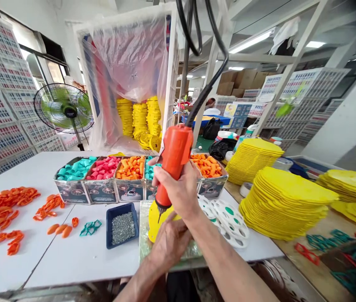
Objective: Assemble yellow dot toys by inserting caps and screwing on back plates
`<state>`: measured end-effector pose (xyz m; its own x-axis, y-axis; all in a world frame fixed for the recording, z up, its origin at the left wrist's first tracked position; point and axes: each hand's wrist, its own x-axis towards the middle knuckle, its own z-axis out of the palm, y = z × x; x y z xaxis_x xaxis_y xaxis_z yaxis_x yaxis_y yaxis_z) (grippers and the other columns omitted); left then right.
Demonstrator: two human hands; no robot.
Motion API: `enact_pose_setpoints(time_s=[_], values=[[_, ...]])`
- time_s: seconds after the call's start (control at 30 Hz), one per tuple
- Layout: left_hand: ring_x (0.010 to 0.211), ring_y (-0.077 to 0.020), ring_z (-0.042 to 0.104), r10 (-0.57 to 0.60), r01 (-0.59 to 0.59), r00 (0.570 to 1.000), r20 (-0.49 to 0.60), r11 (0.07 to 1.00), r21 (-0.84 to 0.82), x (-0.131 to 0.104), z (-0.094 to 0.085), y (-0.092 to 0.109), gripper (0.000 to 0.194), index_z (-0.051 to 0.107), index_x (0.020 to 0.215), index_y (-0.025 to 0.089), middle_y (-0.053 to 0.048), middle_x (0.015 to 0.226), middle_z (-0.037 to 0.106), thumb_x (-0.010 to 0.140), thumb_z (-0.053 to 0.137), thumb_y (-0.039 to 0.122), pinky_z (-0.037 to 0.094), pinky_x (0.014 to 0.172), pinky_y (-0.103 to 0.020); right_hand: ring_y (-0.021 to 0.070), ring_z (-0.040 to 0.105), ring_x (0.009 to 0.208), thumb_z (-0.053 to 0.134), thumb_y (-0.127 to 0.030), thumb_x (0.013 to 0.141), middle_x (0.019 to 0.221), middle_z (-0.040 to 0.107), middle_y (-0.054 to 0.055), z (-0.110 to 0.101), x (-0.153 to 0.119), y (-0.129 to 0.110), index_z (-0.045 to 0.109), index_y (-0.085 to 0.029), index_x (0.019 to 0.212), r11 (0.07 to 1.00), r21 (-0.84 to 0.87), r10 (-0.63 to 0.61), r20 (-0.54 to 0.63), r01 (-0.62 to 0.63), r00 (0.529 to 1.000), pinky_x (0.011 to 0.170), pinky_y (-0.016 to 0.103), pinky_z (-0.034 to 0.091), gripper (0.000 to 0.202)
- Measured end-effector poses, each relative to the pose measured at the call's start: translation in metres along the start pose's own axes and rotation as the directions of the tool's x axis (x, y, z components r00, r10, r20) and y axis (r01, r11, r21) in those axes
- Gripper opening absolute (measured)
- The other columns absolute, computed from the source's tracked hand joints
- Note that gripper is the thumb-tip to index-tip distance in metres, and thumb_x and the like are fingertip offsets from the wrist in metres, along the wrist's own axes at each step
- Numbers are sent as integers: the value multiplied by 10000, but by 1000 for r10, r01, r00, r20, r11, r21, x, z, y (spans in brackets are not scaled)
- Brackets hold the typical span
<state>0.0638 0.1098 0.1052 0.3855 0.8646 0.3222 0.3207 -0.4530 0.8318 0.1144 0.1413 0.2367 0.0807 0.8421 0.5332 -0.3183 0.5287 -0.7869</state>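
Note:
My right hand (181, 188) is wrapped round a red electric screwdriver (173, 155), which hangs from a black cable with its bit pointing down. Under the bit lies a yellow plastic piece (154, 222) on a greenish work pad (145, 247). Below the tool, my left hand (171, 239) rests at the yellow piece, fingers bent against it; the fingertips are partly hidden by my right wrist. A dark blue tray (109, 228) of small metal screws (123, 227) stands left of the pad.
Open boxes (102, 191) of teal, pink and orange parts line the back. Orange pieces (4, 201) lie at the left. White perforated discs (228, 222) sit right of the pad, beside tall yellow stacks (285, 205). A fan (67, 111) stands behind the table.

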Motion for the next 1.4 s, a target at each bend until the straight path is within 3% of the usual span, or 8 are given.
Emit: enact_pose_setpoints(time_s=[0.07,0.2,0.5,0.63,0.73,0.87,1.2,1.4], values=[[609,-192,664,-21,21,1000,-3,1000,-17,1,0,3,225,650,650,240,-5,656,754,855,563,206,549,963,-419,92,597,533,719,-260,803,930,733,-2,-8,7,-9,590,-229,1012,999,-31,-44,-19,43,999,523,253,550,248],[585,-182,708,-88,87,996,-7,991,-103,1,2,4,232,639,653,243,14,614,769,881,643,284,370,1186,-464,95,598,538,722,-270,813,941,730,-3,-28,15,-16,600,-237,1043,993,-78,-88,-51,84,995,528,259,555,262],[499,-162,664,-148,146,988,-48,988,-51,2,6,1,193,667,643,234,38,515,724,823,736,250,372,1190,-465,99,602,527,737,-265,818,928,732,1,-52,13,-28,613,-231,1002,987,-118,-125,-93,113,988,520,272,549,225],[514,-163,676,-183,177,981,-69,980,-86,2,6,5,171,659,656,231,18,594,755,810,729,256,475,1096,-447,100,597,536,733,-278,826,927,727,3,-55,11,-32,615,-230,1024,989,-118,-94,-43,89,995,521,270,545,236],[580,-187,704,-221,212,973,-60,968,-134,1,6,4,165,648,682,229,-4,660,767,799,727,313,592,850,-371,97,598,545,732,-284,829,938,723,5,-58,7,-29,618,-228,1029,994,-102,-48,-3,47,999,528,262,538,237],[626,-203,708,-264,253,964,-42,951,-177,0,7,1,192,609,680,217,-5,645,721,789,705,342,545,615,-281,93,598,551,730,-270,816,954,716,8,-60,3,-23,625,-223,1043,996,-87,20,5,-20,1000,542,255,537,254],[689,-183,726,-260,251,965,-22,946,-204,-1,3,10,165,597,694,216,-2,687,750,831,613,306,510,689,-235,98,598,555,720,-287,810,960,715,15,-65,4,-17,642,-219,1004,991,-132,35,1,-34,999,556,258,537,220],[668,-180,712,-247,235,969,-34,951,-201,-3,7,2,131,613,735,214,7,689,717,826,638,304,501,637,-237,96,595,545,723,-300,802,956,708,20,-66,3,-15,644,-209,1012,989,-138,60,3,-59,998,545,259,533,242]])
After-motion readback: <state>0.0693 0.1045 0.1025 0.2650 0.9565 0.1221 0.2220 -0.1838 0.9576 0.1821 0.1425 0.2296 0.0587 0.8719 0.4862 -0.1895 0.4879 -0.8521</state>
